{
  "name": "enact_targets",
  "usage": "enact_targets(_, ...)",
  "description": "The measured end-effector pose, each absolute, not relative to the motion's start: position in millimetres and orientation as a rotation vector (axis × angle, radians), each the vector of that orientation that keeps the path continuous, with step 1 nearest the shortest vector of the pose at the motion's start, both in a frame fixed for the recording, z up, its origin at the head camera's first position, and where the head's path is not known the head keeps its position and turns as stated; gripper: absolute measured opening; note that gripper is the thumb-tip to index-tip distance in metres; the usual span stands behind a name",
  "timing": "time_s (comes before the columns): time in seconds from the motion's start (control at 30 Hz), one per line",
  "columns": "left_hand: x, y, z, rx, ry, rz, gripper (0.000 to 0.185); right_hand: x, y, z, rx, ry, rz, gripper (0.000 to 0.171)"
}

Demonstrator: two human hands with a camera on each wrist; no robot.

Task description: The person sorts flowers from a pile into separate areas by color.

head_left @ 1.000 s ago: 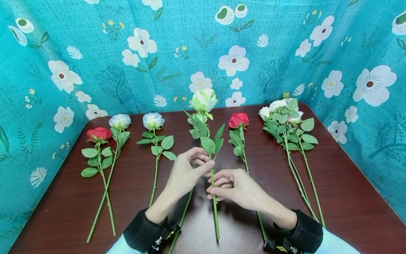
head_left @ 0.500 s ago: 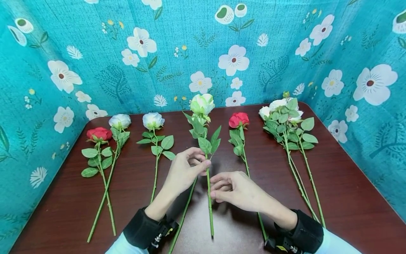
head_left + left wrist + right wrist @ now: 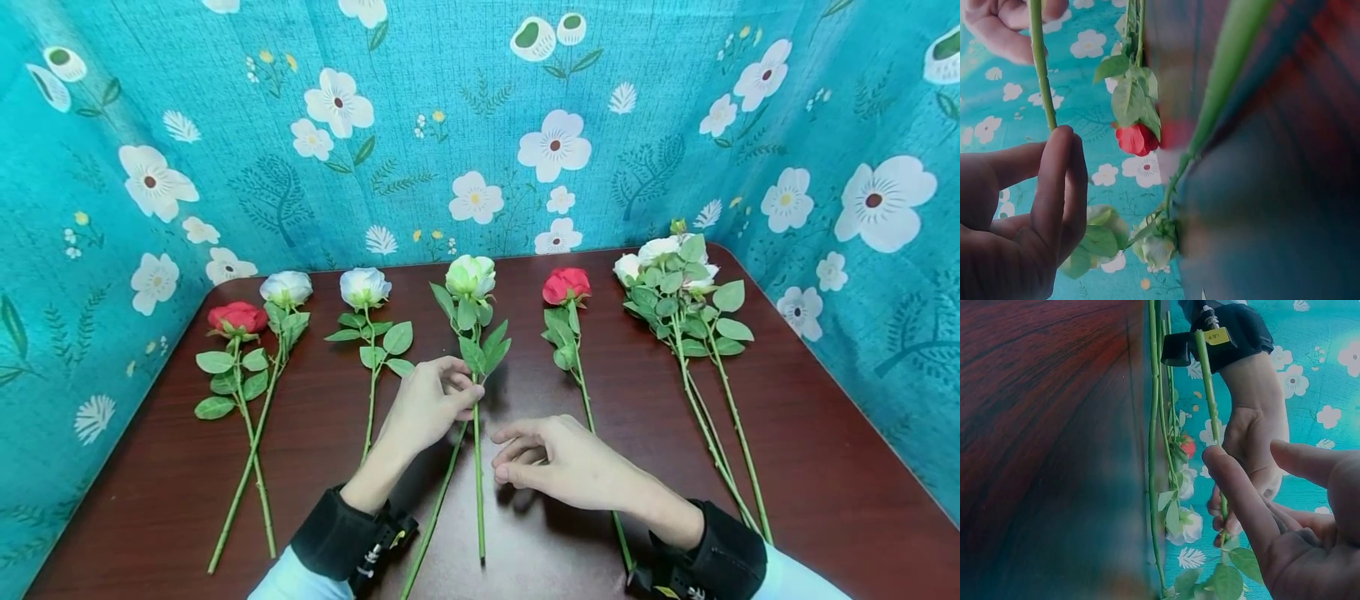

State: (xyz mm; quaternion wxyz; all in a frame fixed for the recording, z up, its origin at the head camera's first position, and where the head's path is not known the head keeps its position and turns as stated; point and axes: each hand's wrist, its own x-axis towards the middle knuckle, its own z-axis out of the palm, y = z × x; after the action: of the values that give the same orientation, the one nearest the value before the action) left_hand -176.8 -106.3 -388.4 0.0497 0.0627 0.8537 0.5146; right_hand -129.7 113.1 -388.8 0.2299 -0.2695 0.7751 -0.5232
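Note:
A white-green rose [image 3: 471, 275] lies lengthwise at the middle of the dark wooden table [image 3: 787, 450], bloom pointing away from me. My left hand [image 3: 468, 400] pinches its stem [image 3: 478, 483] just below the leaves; the left wrist view shows the fingers [image 3: 1054, 187] against that stem [image 3: 1041, 75]. My right hand [image 3: 504, 454] hovers just right of the stem with loosely curled fingers, holding nothing. In the right wrist view its index finger [image 3: 1235, 494] is beside the stem [image 3: 1210, 394], apart from it. A second green stem [image 3: 435, 517] lies slanted under the held rose.
Other roses lie in a row: a red one [image 3: 237, 317] and a white one [image 3: 286, 288] at left, a white one [image 3: 364, 287], a red one [image 3: 566, 285] right of centre, and a white bunch [image 3: 667, 258] at far right. A teal flowered curtain [image 3: 420, 125] surrounds the table.
The white-green rose has come down from raised to low along the table and shifted left. My right hand has let go of its stem; my left still pinches it.

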Motion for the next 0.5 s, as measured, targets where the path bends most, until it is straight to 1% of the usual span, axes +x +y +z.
enact_targets(0.2, -179.4, -111.5, -388.3, 0.174, 2.615, 1.548, 0.034, -129.5, 113.2, -389.8, -0.781, 2.184, -1.385, 0.042)
enact_targets(0.33, -182.6, -116.9, -388.0, 0.154, 2.627, 1.576, 0.033, -129.4, 113.3, -391.0, -0.805, 2.204, -1.363, 0.040)
enact_targets(0.5, -184.9, -123.7, -386.2, 0.118, 2.734, 1.497, 0.033, -130.2, 113.5, -391.4, -0.817, 2.204, -1.356, 0.042)
